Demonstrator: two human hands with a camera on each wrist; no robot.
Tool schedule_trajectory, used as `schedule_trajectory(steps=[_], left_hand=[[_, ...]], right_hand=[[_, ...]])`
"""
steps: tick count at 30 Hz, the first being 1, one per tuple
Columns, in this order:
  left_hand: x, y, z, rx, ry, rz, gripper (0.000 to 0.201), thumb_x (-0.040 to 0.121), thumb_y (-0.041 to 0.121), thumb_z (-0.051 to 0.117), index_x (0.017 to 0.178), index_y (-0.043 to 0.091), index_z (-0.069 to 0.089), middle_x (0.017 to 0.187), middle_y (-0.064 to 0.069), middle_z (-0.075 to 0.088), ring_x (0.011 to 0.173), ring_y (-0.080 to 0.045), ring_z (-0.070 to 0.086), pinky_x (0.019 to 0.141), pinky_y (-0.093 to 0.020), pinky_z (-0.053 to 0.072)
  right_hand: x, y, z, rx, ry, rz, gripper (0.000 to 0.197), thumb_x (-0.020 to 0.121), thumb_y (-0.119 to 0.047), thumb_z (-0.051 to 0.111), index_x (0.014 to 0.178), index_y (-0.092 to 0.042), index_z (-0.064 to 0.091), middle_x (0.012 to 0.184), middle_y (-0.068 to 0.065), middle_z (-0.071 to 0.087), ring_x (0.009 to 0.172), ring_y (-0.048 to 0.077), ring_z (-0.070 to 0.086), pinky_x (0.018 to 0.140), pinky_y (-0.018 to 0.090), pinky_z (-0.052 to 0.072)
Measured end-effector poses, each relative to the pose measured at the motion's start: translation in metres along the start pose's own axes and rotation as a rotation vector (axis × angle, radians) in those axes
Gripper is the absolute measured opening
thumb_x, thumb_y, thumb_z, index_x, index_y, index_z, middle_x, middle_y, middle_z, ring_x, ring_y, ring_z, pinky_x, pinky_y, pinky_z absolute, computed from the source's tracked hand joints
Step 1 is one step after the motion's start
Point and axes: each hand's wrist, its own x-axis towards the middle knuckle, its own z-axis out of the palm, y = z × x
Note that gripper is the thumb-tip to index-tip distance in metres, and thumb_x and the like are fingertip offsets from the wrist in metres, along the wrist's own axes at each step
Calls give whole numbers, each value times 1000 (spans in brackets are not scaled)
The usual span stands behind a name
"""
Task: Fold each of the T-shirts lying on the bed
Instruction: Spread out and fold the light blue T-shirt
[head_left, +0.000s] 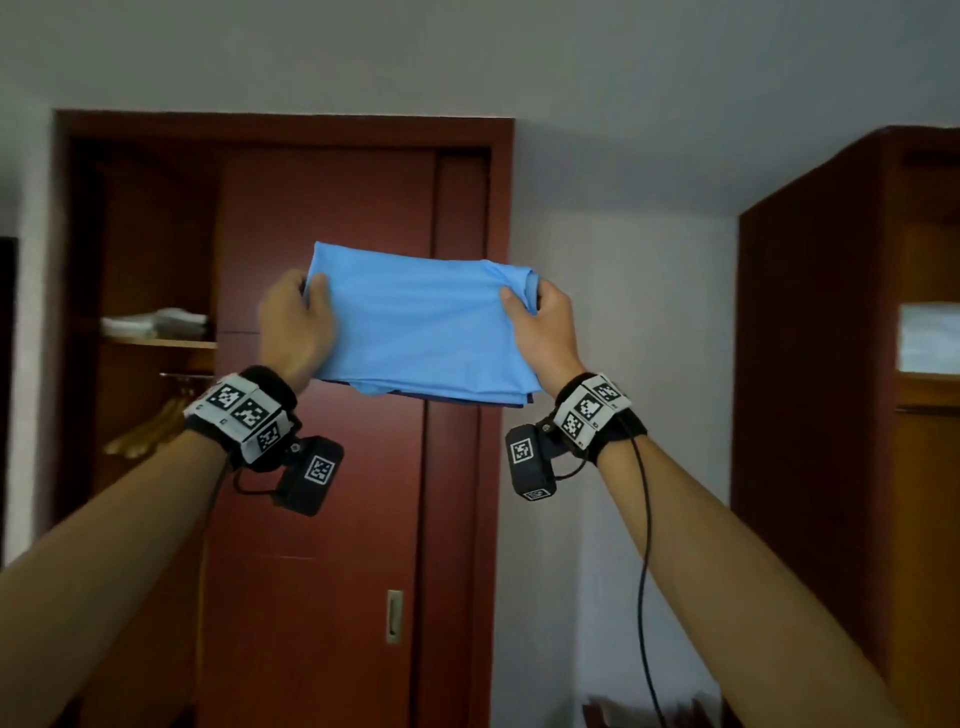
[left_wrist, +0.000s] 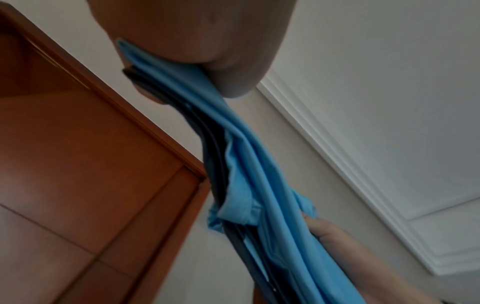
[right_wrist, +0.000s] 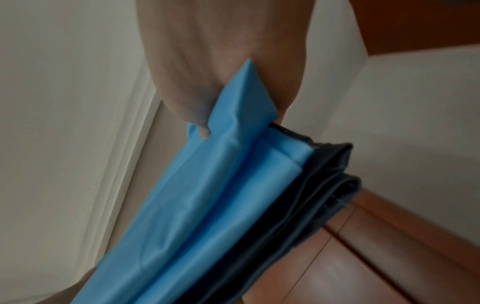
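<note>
Gripping stack at both ends: left hand (head_left: 295, 325) pinching near edge, thumb over top of light-blue T-shirt (head_left: 426, 332), fingers curled underneath; right hand (head_left: 543, 325) doing same at far end, thumb on top, fingers wrapped round the edge by what looks like the collar. Both grips closed on cloth, not wide. Holding stack raised at about head height, roughly level, sagging slightly in middle, well clear of any surface. Showing in wrist views: dark folded garment (right_wrist: 319, 185) lying under the blue, pressed against it, several layers thick; cannot tell w/ certainty whether it's one shirt or two. Facing red-brown wardrobe (head_left: 322, 364), sliding door pushed partly aside, shelf (head_left: 161, 343) inside at left w/ pale folded linen (head_left: 156, 322) on it, hangers below. Second wooden cabinet (head_left: 841, 364) standing at right. Bed not in view. Judging step: folding apparently done for these pieces, now carrying stack toward storage, prob. the open shelf. Next move calling for: keeping both pinches even so layers don't slide apart, steering left toward opening, lowering flat onto shelf, then releasing underneath fingers last. Risk: loose blue sleeve/hem hanging at right end catching on door edge.
</note>
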Motion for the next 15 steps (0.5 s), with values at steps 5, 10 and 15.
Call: schedule_trajectory(steps=[5,10,15], left_hand=[[44,-109,-23,117,40,-62,32,108,27,42,86,6,48,75,-1,47,65,-19,42,57,-38,27],[74,-227,-49,239,82,-173,34,107,30,42,90,4,53,82,-5,55,71,-22,51,63,-35,31],[122,-340,-73,290,83,-186,30,106,30,44,106,5,61,98,-8,63,88,-26,58,72,-36,40]], right_hand=[[38,71,131,86,-134,26,22,96,-20,65,98,1,63,83,7,62,75,11,54,67,30,49],[56,147,267,79,-228,-17,35,94,-24,65,84,4,48,75,2,41,66,11,39,58,29,36],[75,200,392,46,-282,-85,45,96,-17,64,69,-22,29,65,-8,28,56,6,27,50,18,27]])
